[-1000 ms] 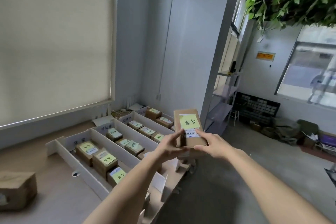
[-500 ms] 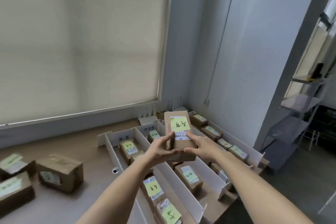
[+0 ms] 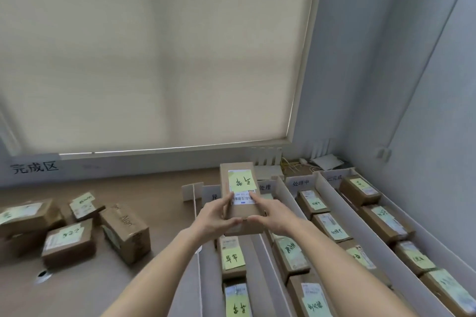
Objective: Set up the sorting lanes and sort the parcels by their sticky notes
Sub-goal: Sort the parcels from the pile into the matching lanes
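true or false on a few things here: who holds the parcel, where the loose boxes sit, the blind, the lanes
1. Both hands grip the held parcel. True: left hand, right hand.
2. Its sticky note is pink. False: it is yellow-green.
3. Loose parcels lie on the table left of the lanes. True.
4. The roller blind is raised fully. False: it covers nearly the whole window.
5. The white lanes hold no parcels. False: several lie in them.

Head camera looks forward-down, close over the table [image 3: 159,213].
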{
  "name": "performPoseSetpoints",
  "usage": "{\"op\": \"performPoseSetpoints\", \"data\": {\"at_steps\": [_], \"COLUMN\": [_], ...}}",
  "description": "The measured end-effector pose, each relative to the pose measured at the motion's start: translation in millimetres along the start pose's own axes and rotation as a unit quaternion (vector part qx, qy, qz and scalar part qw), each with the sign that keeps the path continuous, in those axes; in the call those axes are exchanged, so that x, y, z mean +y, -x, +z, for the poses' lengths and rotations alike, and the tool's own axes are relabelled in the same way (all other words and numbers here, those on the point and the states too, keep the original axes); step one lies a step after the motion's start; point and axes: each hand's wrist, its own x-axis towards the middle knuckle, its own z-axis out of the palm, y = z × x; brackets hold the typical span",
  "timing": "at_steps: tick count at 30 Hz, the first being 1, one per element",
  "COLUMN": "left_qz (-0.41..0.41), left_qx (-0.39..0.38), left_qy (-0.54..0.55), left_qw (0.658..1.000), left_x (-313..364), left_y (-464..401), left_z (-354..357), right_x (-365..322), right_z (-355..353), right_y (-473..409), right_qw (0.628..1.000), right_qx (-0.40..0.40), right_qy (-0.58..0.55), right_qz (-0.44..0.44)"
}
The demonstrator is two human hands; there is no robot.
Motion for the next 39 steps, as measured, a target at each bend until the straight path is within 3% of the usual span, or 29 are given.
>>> {"op": "performPoseSetpoints", "data": {"at_steps": [11,25,32,39], "left_qz": [-0.08,-0.127,-0.147,-0.17], "left_qx": [0.019,0.005,-0.011,-0.029], "left_qy": [-0.029,-0.004,0.036,0.027], "left_qw": [0.996,0.992,0.988,0.985], "left_x": [-58,-219,-281,-302], "left_y": [-75,-168,-174,-170], "left_z": [39,76,112,126], "right_x": [65,112,140,150], "right_z": [22,123,172,199], "right_y": [-117,-274,-306,-311], "right_qw": [0.997,0.996,0.995,0.992], "right_qx": [-0.053,-0.075,-0.094,-0.113], "right_qy": [-0.004,-0.018,-0.038,-0.056], "right_qz": [-0.052,-0.043,-0.024,-0.011]}}
